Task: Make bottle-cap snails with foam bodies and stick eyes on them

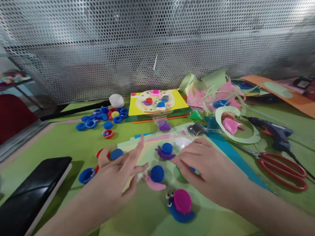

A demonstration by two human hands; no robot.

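Note:
My left hand [120, 171] hovers over the paper with its fingers spread, holding nothing. Beside its fingertips lies a pink clay snail [154, 182] with a blue bottle-cap shell. My right hand [203, 161] is closed in a pinch at the tail end of a purple clay snail [165, 153] that also has a blue cap. What the pinch holds, if anything, is hidden. A green and blue piece [193, 170] shows partly under that hand. Nearer to me sits a blue clay snail [180, 206] with googly eyes, a white smile and a magenta cap.
Several bottle caps [91, 123] lie at the back left, near a white ball [116, 100]. A black phone [30, 198] is at the left. Red-handled scissors [282, 170] and a glue gun [271, 128] are at the right. Behind stands a decorated yellow card [133, 107].

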